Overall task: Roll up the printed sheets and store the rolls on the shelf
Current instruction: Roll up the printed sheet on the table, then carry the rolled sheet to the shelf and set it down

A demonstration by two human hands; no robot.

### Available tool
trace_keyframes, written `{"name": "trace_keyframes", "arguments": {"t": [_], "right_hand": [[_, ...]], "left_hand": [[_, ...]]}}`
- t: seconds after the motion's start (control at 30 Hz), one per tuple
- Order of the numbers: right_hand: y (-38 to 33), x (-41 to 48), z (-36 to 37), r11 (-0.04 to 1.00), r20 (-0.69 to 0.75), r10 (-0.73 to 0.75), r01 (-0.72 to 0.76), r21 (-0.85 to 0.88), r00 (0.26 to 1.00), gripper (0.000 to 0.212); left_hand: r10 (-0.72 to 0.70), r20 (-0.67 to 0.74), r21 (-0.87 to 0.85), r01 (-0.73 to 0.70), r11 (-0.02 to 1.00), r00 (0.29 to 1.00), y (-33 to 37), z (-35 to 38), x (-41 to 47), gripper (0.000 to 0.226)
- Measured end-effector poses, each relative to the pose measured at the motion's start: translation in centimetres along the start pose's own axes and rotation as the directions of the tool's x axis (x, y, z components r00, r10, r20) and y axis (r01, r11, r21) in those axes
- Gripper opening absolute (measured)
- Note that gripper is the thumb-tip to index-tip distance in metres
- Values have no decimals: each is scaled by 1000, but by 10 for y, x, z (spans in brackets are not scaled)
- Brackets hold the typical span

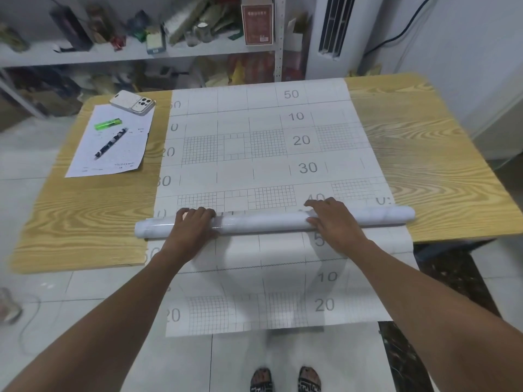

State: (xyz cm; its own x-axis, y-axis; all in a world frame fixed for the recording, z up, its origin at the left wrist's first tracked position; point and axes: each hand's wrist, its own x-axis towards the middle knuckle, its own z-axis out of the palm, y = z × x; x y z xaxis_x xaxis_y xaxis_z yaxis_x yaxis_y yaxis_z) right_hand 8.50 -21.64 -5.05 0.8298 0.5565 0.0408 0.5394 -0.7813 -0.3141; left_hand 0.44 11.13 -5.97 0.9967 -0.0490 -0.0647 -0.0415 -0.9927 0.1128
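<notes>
A long white printed sheet with grids and numbers lies across the wooden table and hangs over its near edge toward the floor. A white roll rests crosswise on the sheet near the front edge. My left hand lies over the roll's left part with fingers curled on top. My right hand presses on its right part, fingers over the far side. The shelf stands behind the table, crowded with items.
At the table's far left lie a paper page, a green lighter, a pen and a phone. A white air conditioner unit stands at the back right. My feet in sandals are below.
</notes>
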Motion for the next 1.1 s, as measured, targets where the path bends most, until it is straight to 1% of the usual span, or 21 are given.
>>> {"name": "trace_keyframes", "arguments": {"t": [0.1, 0.13, 0.2, 0.27, 0.3, 0.33, 0.4, 0.43, 0.47, 0.53, 0.67, 0.8, 0.87, 0.93, 1.03, 1.1], "right_hand": [[1, 2, 9, 995, -36, -3, 0, -99, 999, 19], [1, 3, 11, 992, -32, -1, -3, -122, 999, 21], [1, 4, 15, 989, 0, 4, -4, -146, 1000, 34], [1, 5, 17, 991, 17, 9, -6, -135, 1000, 46], [3, 7, 18, 992, 27, 14, -11, -122, 1000, 52], [5, 9, 19, 993, 39, 16, -11, -117, 999, 57], [10, 13, 22, 993, 55, 7, -1, -120, 998, 65], [12, 15, 22, 992, 54, -4, 10, -122, 999, 67], [14, 18, 23, 992, 52, -15, 22, -126, 999, 68], [18, 25, 25, 988, 50, -23, 30, -153, 998, 68], [22, 39, 29, 966, 26, -40, 46, -254, 999, 64], [23, 46, 24, 938, -39, -120, 100, -333, 992, 54], [22, 49, 17, 924, -70, -159, 124, -361, 985, 52], [22, 55, 7, 915, -91, -190, 143, -377, 977, 48], [18, 66, -14, 891, -170, -259, 167, -422, 951, 45], [12, 76, -33, 878, -223, -290, 166, -448, 931, 42]], "left_hand": [[8, 10, 45, -9, 999, 1000, -1, 3, 1, 28], [-3, 15, 64, 2, 998, 1000, -2, 5, 2, 29], [-34, 10, 86, 33, 996, 999, -3, 6, 4, 32], [-50, -3, 64, 50, 997, 999, 0, 6, 6, 32], [-64, 1, 46, 64, 997, 998, 1, 6, 8, 36], [-79, 19, 37, 78, 996, 997, 0, 7, 10, 45], [-73, 42, 47, 71, 996, 996, -2, 8, 13, 72], [-56, 48, 45, 54, 998, 997, -4, 10, 16, 80], [-42, 62, 40, 40, 998, 997, -6, 10, 20, 82], [-34, 77, 21, 32, 999, 996, -7, 10, 29, 78], [-18, 42, -4, 18, 1000, 999, -8, 11, 40, 65], [29, 33, -2, -29, 1000, 999, -17, 10, 44, 48], [54, 2, -3, -54, 999, 999, -20, 4, 46, 44], [77, -4, -14, -78, 997, 997, -22, -8, 47, 42], [121, -31, -28, -122, 992, 992, -26, -38, 49, 39], [110, -49, -58, -113, 992, 993, -26, -65, 51, 38]]}}
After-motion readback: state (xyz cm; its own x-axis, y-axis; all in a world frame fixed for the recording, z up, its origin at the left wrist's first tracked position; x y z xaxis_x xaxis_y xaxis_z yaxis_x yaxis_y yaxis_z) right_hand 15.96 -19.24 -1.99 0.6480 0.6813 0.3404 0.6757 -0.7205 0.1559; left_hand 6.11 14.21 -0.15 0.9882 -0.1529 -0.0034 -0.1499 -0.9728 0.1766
